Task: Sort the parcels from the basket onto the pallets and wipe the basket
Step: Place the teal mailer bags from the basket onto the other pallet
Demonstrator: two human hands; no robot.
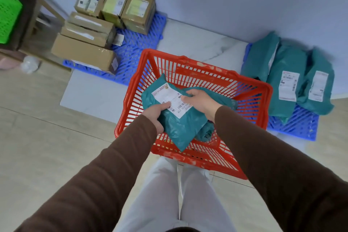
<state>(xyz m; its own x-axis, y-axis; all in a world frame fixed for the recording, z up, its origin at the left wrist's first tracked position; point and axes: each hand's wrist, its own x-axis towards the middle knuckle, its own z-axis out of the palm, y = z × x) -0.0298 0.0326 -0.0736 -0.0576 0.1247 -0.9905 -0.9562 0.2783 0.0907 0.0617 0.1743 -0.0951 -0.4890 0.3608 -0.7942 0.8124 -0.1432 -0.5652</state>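
A teal parcel (180, 118) is held over the red basket (197, 75) by both hands. The left hand (157, 114) is curled round its near left edge, thumb laid on the white label (172, 98), and the right hand (200, 100) is closed on the far right side, fingers bent over the top of the label. The parcel is tilted, its lower corner hanging over the near rim of the basket. Another bit of teal bag (206, 132) can be seen in the basket, under the right wrist.

Ahead and left of the hands, a blue pallet (135, 43) is loaded with cardboard boxes (84, 51), some stacked, three stood up at the back. Off to the right of the right hand, a second blue pallet (293, 124) is covered with teal parcels (286, 81) laid side by side, labels up on two of them. A green crate (8, 15) is parked far left. Brown sleeves are worn, and the basket is set on the floor.
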